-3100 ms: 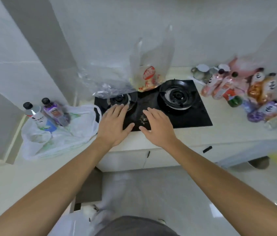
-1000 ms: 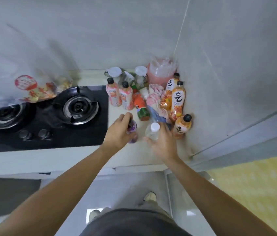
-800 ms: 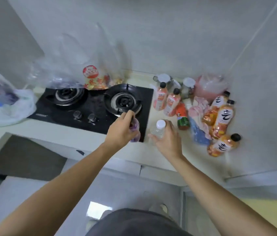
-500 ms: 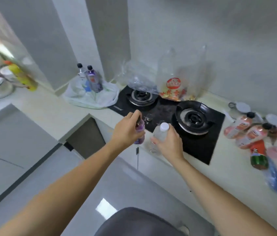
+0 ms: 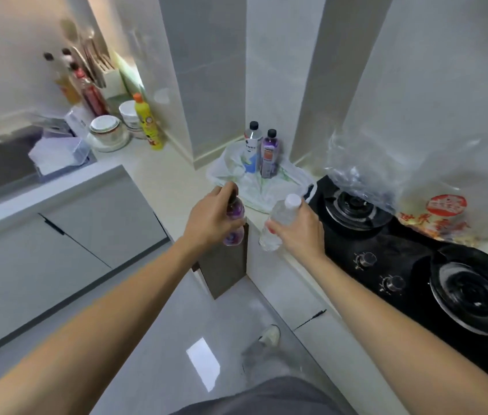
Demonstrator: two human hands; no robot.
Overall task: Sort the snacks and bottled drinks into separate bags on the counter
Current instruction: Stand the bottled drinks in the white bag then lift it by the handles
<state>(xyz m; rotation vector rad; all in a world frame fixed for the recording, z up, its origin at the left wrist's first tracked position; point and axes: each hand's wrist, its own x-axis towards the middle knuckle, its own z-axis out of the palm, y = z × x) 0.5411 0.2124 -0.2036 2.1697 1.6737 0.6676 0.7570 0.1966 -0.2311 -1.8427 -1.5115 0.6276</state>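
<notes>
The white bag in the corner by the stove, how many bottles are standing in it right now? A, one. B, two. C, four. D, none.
B: two black-capped bottles stand upright side by side in the white bag, a silver-and-blue bottle and a purple bottle; the other two bottles in view are held, the small purple bottle in the left hand and the clear bottle in the right hand.
</notes>
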